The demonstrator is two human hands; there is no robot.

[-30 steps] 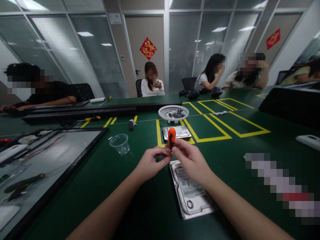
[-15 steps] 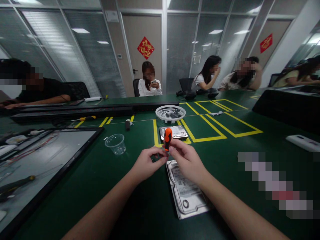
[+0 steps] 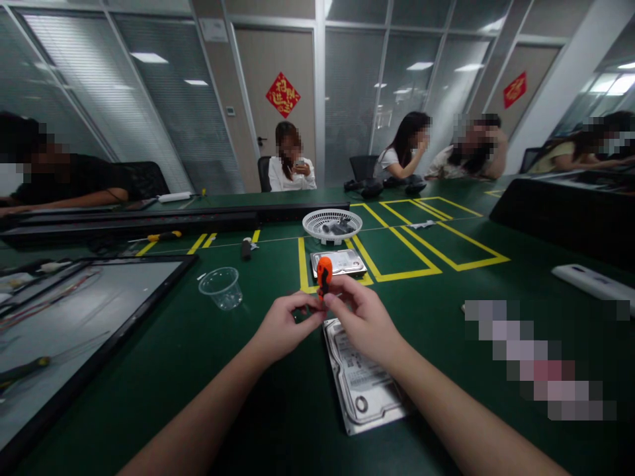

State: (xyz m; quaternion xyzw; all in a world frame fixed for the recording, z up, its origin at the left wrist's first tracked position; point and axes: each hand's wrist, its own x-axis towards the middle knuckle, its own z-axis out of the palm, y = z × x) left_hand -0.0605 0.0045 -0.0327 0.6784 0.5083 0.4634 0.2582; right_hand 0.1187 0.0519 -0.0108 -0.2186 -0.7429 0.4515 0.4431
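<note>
My right hand [image 3: 364, 316] is closed round the lower part of an orange and black screwdriver [image 3: 324, 274], whose handle stands upright. The fingers of my left hand [image 3: 292, 325] are pinched together just under it, against the right fingertips. What lies between them, the screwdriver's tip included, is hidden. Beneath my right hand and forearm a silver hard drive [image 3: 364, 390] lies label side up on the green table, partly covered. A second hard drive [image 3: 342, 262] rests beyond my hands, within yellow tape lines.
A white basket [image 3: 317, 231] with dark parts stands behind the second drive. To the left are a clear plastic cup [image 3: 221, 285], a yellow and black screwdriver [image 3: 166, 236] and a large framed panel [image 3: 94, 330] bearing tools. Several people sit around the table.
The whole scene has shifted slightly left in the picture as my head turned a little right. Both hands keep nearly the same pose around the orange screwdriver; the drives stay put.
</note>
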